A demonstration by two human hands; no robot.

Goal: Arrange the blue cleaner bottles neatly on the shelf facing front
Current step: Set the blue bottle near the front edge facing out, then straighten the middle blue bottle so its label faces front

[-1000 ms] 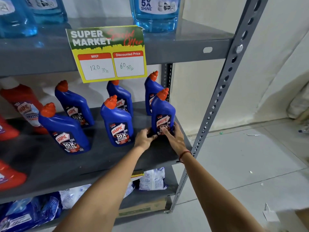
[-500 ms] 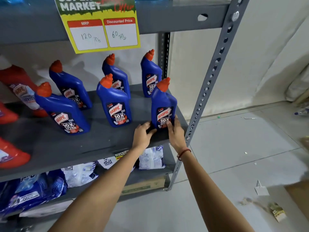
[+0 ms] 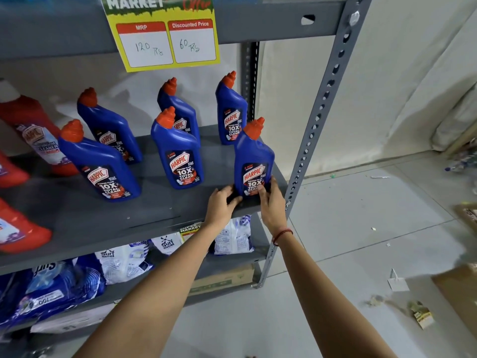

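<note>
Several blue cleaner bottles with orange caps stand on the grey middle shelf [image 3: 108, 223]. The front right bottle [image 3: 253, 156] stands upright near the shelf's front right corner, its label towards me. My left hand [image 3: 222, 202] grips its base from the left and my right hand [image 3: 271, 202] grips it from the right, fingers over the label's lower edge. Another bottle [image 3: 178, 151] stands in the front middle, and one [image 3: 99, 164] at the front left leans in the wide-angle view. Three more bottles stand behind, one [image 3: 231, 109] at the back right.
Red cleaner bottles [image 3: 31, 130] fill the shelf's left end. A yellow price sign [image 3: 165, 34] hangs from the shelf above. The perforated upright post [image 3: 320, 120] stands right of my hands. Detergent packs [image 3: 124, 262] lie on the lower shelf. Litter and cardboard [image 3: 459, 288] lie on the floor.
The front right bottle has come forward, away from the one behind it, with both hands on its base. The view has tilted down a little.
</note>
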